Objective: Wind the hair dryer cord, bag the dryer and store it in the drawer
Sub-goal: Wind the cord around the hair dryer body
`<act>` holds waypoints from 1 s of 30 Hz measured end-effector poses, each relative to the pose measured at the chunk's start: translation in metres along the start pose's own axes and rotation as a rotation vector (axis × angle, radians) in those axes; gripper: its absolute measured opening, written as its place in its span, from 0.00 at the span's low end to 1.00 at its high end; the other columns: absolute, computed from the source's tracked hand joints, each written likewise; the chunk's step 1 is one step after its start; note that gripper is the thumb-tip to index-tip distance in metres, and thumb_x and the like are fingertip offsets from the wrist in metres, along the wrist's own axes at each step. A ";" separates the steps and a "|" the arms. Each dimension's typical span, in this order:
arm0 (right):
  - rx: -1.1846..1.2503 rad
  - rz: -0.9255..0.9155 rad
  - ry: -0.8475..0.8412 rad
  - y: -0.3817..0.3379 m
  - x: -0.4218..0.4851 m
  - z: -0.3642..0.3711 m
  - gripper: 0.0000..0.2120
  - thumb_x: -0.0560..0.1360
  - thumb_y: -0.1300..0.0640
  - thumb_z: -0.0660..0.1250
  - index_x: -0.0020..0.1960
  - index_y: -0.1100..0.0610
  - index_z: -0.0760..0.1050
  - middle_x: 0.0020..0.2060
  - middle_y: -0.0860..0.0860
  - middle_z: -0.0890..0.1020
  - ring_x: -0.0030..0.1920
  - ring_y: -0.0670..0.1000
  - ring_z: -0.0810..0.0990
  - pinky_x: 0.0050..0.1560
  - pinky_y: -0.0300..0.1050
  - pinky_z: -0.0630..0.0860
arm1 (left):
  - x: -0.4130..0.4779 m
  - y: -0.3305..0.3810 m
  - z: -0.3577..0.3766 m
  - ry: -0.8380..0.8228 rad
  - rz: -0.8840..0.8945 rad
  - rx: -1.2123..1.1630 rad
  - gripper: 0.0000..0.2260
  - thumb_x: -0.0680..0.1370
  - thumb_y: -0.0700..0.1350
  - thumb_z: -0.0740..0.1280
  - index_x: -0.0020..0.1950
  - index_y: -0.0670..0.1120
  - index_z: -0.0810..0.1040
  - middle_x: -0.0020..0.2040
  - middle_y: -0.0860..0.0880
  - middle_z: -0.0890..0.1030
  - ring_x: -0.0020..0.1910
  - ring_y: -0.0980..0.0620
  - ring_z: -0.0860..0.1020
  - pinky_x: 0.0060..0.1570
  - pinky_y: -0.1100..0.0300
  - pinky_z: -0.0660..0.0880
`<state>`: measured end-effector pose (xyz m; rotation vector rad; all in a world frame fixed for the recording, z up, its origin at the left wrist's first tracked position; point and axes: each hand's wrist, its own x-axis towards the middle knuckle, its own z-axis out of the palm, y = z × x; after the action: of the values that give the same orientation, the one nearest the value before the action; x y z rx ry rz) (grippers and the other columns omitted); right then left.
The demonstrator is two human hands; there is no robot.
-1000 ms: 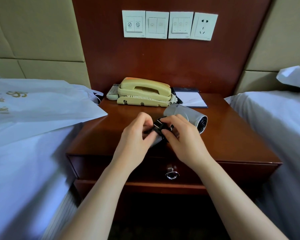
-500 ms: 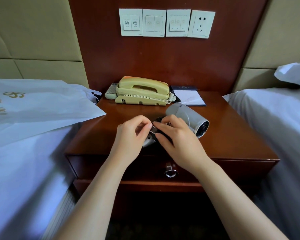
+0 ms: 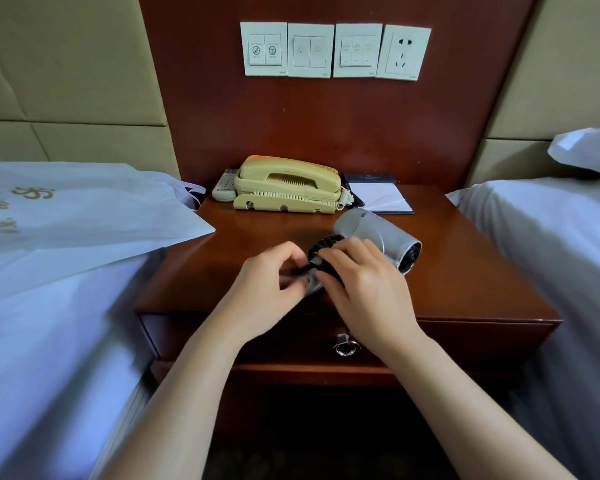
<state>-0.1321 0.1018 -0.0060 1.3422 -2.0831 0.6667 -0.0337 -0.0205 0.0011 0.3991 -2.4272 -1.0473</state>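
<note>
We found the silver barrel-shaped hair dryer lying on its side at the centre of the frame on the red-brown wooden nightstand, its black coiled cord bunched at the handle. The right hand curled its fingers over that coil while the left hand pinched a strand of it just beside. Below them sat the wooden drawer with a metal ring pull, and a white plastic bag lay at the left edge.
</note>
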 end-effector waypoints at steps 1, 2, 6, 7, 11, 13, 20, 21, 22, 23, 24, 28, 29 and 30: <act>-0.004 -0.001 -0.002 0.000 0.000 0.000 0.13 0.74 0.52 0.60 0.49 0.58 0.80 0.43 0.51 0.80 0.41 0.53 0.77 0.32 0.43 0.72 | -0.001 0.000 0.001 0.008 0.015 0.043 0.06 0.76 0.42 0.67 0.46 0.54 0.75 0.47 0.58 0.78 0.49 0.60 0.78 0.51 0.66 0.77; -0.005 -0.003 -0.007 0.000 0.000 0.001 0.14 0.74 0.52 0.59 0.49 0.58 0.80 0.43 0.51 0.80 0.41 0.53 0.77 0.33 0.43 0.72 | -0.001 0.001 0.003 0.039 0.032 0.086 0.04 0.76 0.43 0.67 0.46 0.52 0.74 0.46 0.57 0.77 0.48 0.58 0.77 0.51 0.61 0.78; 0.035 0.021 -0.021 0.002 0.002 0.002 0.14 0.76 0.53 0.57 0.51 0.57 0.79 0.45 0.51 0.80 0.43 0.52 0.77 0.36 0.41 0.72 | 0.000 0.004 0.006 0.120 0.077 0.166 0.02 0.77 0.42 0.66 0.47 0.49 0.74 0.46 0.55 0.76 0.49 0.54 0.77 0.50 0.52 0.77; 0.060 0.032 -0.027 0.001 0.003 0.002 0.15 0.76 0.52 0.56 0.51 0.56 0.79 0.45 0.51 0.80 0.43 0.53 0.76 0.37 0.41 0.71 | -0.001 0.004 0.007 0.132 0.083 0.182 0.02 0.77 0.42 0.66 0.47 0.49 0.74 0.47 0.55 0.76 0.49 0.53 0.77 0.50 0.51 0.77; 0.208 0.067 -0.057 0.003 0.009 0.002 0.15 0.77 0.53 0.56 0.53 0.57 0.78 0.48 0.52 0.78 0.45 0.55 0.76 0.39 0.46 0.74 | -0.003 0.007 0.013 0.194 0.094 0.229 0.01 0.79 0.42 0.62 0.47 0.47 0.72 0.46 0.53 0.76 0.47 0.48 0.77 0.46 0.50 0.75; 0.285 0.079 -0.098 0.005 0.014 0.000 0.14 0.76 0.54 0.57 0.53 0.59 0.78 0.50 0.53 0.77 0.47 0.55 0.75 0.41 0.48 0.74 | -0.003 0.007 0.015 0.221 0.080 0.203 0.01 0.79 0.42 0.62 0.48 0.46 0.72 0.45 0.52 0.77 0.46 0.47 0.77 0.45 0.50 0.75; 0.318 0.027 -0.201 0.012 0.026 -0.005 0.11 0.79 0.58 0.59 0.54 0.60 0.78 0.50 0.52 0.75 0.50 0.53 0.73 0.48 0.47 0.72 | -0.001 0.009 0.021 0.273 0.069 0.181 0.02 0.79 0.41 0.61 0.49 0.45 0.73 0.44 0.49 0.79 0.45 0.45 0.78 0.44 0.47 0.75; 0.299 0.012 -0.203 0.014 0.026 -0.006 0.11 0.79 0.59 0.59 0.53 0.60 0.78 0.49 0.52 0.75 0.49 0.54 0.73 0.47 0.50 0.73 | -0.001 0.010 0.022 0.278 0.068 0.196 0.03 0.79 0.40 0.61 0.51 0.44 0.74 0.45 0.48 0.80 0.46 0.45 0.78 0.44 0.48 0.75; 0.277 -0.001 -0.205 0.014 0.027 -0.007 0.11 0.79 0.59 0.59 0.53 0.60 0.78 0.49 0.53 0.75 0.49 0.55 0.73 0.47 0.52 0.74 | -0.001 0.011 0.023 0.282 0.071 0.211 0.05 0.79 0.40 0.61 0.53 0.44 0.74 0.47 0.48 0.80 0.47 0.45 0.79 0.45 0.49 0.75; 0.257 -0.012 -0.207 0.015 0.028 -0.007 0.11 0.79 0.58 0.59 0.52 0.60 0.78 0.49 0.53 0.75 0.48 0.55 0.74 0.46 0.54 0.74 | 0.000 0.011 0.023 0.286 0.077 0.224 0.06 0.79 0.40 0.60 0.54 0.44 0.75 0.48 0.48 0.81 0.48 0.44 0.79 0.45 0.50 0.75; 0.243 -0.019 -0.210 0.015 0.028 -0.008 0.11 0.79 0.58 0.58 0.52 0.60 0.78 0.49 0.54 0.75 0.48 0.56 0.74 0.46 0.55 0.74 | 0.000 0.012 0.024 0.291 0.083 0.233 0.07 0.79 0.40 0.61 0.56 0.44 0.75 0.49 0.47 0.81 0.49 0.44 0.80 0.46 0.51 0.76; 0.235 -0.044 -0.223 0.014 0.028 -0.008 0.15 0.78 0.57 0.55 0.51 0.62 0.78 0.48 0.56 0.75 0.48 0.58 0.74 0.45 0.56 0.74 | 0.001 0.012 0.023 0.302 0.077 0.261 0.14 0.79 0.39 0.61 0.64 0.46 0.75 0.55 0.46 0.82 0.55 0.44 0.79 0.51 0.52 0.76; 0.234 -0.049 -0.229 0.014 0.028 -0.008 0.15 0.78 0.57 0.55 0.52 0.63 0.78 0.48 0.56 0.75 0.48 0.58 0.74 0.46 0.56 0.74 | 0.001 0.012 0.023 0.303 0.087 0.267 0.12 0.79 0.39 0.61 0.62 0.46 0.76 0.53 0.47 0.82 0.53 0.44 0.80 0.49 0.52 0.76; 0.233 -0.054 -0.234 0.014 0.029 -0.008 0.14 0.78 0.58 0.56 0.52 0.63 0.78 0.48 0.56 0.75 0.49 0.57 0.74 0.46 0.55 0.74 | 0.002 0.011 0.023 0.303 0.095 0.271 0.11 0.79 0.39 0.61 0.59 0.46 0.77 0.51 0.47 0.82 0.51 0.44 0.80 0.47 0.52 0.76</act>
<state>-0.1535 0.0941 0.0184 1.6704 -2.1931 0.7809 -0.0481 0.0001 -0.0044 0.4877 -2.2889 -0.5714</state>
